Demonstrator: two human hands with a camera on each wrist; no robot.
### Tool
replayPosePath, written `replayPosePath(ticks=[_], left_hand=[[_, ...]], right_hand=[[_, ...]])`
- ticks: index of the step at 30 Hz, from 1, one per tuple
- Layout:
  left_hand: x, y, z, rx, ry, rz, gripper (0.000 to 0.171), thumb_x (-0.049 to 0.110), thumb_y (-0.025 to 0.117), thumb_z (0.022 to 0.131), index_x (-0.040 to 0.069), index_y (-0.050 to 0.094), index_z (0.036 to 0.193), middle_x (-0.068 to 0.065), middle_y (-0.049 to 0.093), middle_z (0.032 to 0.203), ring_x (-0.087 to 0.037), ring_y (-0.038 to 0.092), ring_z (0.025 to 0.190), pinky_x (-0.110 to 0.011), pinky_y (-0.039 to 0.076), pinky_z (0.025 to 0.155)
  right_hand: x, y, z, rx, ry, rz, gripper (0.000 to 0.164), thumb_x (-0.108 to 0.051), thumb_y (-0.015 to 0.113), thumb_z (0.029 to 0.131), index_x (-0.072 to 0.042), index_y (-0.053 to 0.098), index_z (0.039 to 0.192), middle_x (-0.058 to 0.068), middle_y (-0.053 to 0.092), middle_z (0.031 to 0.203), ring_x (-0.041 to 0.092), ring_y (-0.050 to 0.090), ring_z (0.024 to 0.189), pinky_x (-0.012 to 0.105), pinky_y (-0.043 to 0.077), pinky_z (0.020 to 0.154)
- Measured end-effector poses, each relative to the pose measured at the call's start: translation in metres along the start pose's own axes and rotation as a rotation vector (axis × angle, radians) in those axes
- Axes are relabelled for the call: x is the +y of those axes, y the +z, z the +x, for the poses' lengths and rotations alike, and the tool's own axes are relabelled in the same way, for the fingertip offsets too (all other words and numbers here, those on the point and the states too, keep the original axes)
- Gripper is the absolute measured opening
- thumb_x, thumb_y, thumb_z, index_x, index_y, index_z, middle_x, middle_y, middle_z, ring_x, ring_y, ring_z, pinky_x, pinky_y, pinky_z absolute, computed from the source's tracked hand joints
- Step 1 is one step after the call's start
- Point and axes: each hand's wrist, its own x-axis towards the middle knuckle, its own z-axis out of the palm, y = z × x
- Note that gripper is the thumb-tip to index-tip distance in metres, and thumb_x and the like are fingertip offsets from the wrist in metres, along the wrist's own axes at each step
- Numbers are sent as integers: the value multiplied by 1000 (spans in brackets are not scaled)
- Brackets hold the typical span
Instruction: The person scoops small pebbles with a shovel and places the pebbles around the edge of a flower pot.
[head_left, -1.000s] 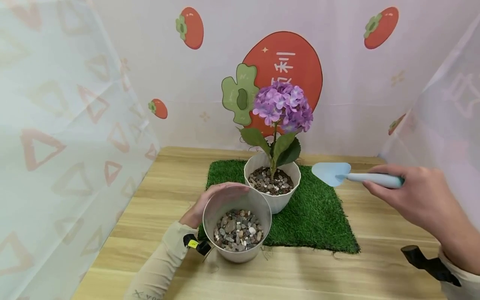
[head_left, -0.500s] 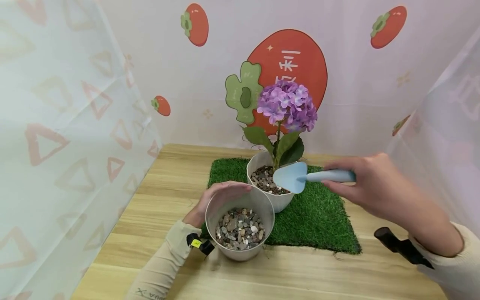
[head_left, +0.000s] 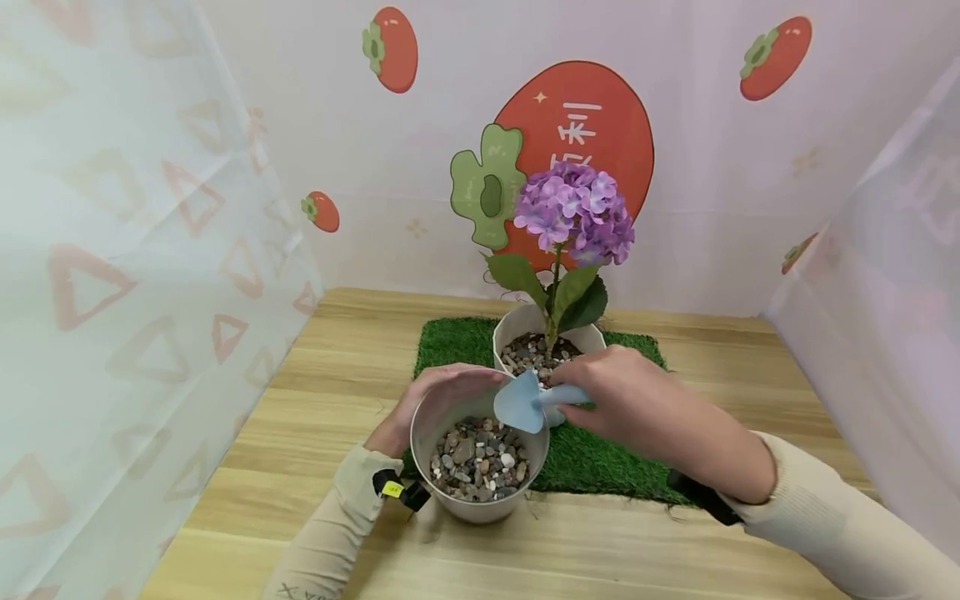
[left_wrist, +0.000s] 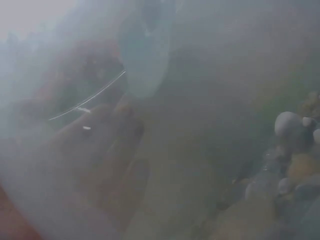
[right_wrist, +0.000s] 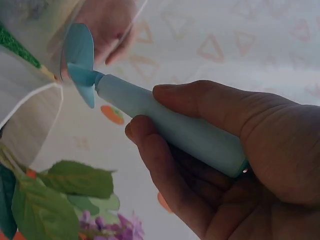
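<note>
My right hand grips the pale blue handle of a small garden trowel, thumb along one side and fingers along the other in the right wrist view. The trowel's blade hangs over the rim of a translucent plastic bucket. Grey, brown and white pebbles cover the bucket's bottom. My left hand holds the bucket by its far left side, fingers around the outer wall. Just behind stands a white flowerpot with a purple hydrangea, pebbles around its stem. In the left wrist view, the cloudy bucket wall blurs most things.
Under the flowerpot lies a green artificial grass mat on the wooden table. A patterned white sheet closes off the back, and similar sheets hang at both sides.
My right hand has carried the trowel leftward and toward me, from the table's right side past the flowerpot to the bucket's rim. My left hand has stayed on the bucket.
</note>
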Motion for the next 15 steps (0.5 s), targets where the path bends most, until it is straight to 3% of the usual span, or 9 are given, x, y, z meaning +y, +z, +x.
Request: replayPosePath(ticks=[5, 9, 15], left_hand=[[3, 0, -1, 62, -35, -2, 53, 25, 17, 105, -4, 44, 140, -23, 45, 147, -41, 36, 141, -57, 22, 120], [4, 1, -1, 81, -43, -12, 53, 26, 19, 104, -5, 46, 139, -22, 48, 145, -39, 39, 140, -53, 26, 120], [3, 2, -1, 73, -19, -12, 53, 23, 18, 105, -8, 44, 138, -25, 46, 145, -38, 40, 139, -49, 27, 120]], right_hand=[[-12, 13, 11, -81, -1, -34, 17, -20, 75, 84, -18, 60, 74, -10, 63, 70, 2, 54, 60, 15, 46, 52], [-21, 21, 17, -125, 19, -87, 16, -15, 69, 87, -16, 60, 74, -8, 60, 68, 6, 53, 59, 18, 44, 51], [-26, 33, 28, -180, 77, -161, 14, -1, 63, 78, -13, 62, 73, -2, 57, 61, 12, 50, 51, 21, 40, 44]])
